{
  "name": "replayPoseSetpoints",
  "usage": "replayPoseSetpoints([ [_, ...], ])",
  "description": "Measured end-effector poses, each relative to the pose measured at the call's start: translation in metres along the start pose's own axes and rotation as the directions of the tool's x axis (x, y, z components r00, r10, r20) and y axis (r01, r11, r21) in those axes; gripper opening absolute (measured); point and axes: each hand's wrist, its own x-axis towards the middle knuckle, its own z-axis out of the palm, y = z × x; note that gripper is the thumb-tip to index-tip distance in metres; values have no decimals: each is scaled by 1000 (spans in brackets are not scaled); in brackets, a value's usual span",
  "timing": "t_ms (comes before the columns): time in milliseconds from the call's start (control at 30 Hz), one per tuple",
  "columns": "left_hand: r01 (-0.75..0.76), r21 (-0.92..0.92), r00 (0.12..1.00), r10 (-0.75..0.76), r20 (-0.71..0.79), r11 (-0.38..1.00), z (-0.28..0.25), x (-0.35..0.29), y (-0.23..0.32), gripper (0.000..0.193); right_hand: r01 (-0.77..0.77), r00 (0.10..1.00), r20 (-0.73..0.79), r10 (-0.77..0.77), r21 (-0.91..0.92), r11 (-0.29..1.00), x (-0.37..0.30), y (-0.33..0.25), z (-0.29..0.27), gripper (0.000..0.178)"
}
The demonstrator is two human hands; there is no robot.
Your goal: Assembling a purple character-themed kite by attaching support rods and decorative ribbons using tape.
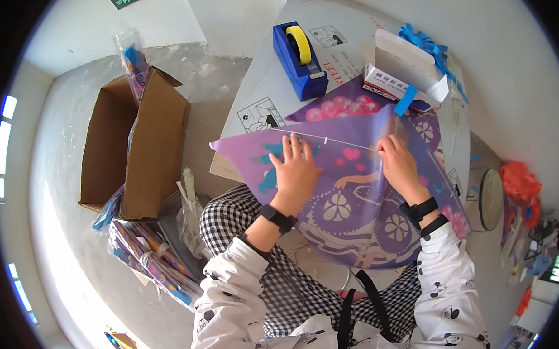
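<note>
A purple printed kite (336, 233) lies across the near edge of the table and over my lap, showing a dress pattern, hearts and flower shapes. Across its upper part runs a thin white rod (346, 144) with a small white fitting near its middle. My left hand (296, 175) rests flat on the kite below the rod's left part, fingers spread. At the rod's right end my right hand (399, 166) is closed in a pinch; its fingertips partly hide what they grip. Under this kite, another purple printed sheet (333, 96) lies on the table.
A blue tape dispenser (305, 82) with yellow core stands on the white-covered table (249, 89). Beside it is an open small carton (392, 83) with blue strips (425, 40). At left stand a cardboard box (159, 150) and wrapped bundles (148, 253). A round stool (490, 199) stands at right.
</note>
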Motion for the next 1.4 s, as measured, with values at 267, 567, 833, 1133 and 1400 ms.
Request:
replayPoseSetpoints([
  [267, -140, -18, 929, 125, -348, 990, 3, 12, -3, 13, 160, 987, -12, -159, 98, 982, 55, -29, 37, 7],
  [567, -119, -145, 977, 91, -191, 982, 1, 19, -21, 12, 262, 962, 62, -268, 83, 961, 96, -56, 83, 6],
  [833, -76, -175, 991, 55, -121, 982, 0, 13, -26, 3, 251, 960, 111, -255, 50, 967, 99, -56, 80, 8],
  [1133, -37, -138, 997, 28, -66, 990, -7, 1, -32, 8, 323, 935, 162, -314, -27, 946, 93, -57, 60, 8],
  [1400, -75, -189, 994, 57, -96, 979, -10, 5, -34, 4, 331, 927, 168, -335, 54, 942, 88, -42, 61, 7],
])
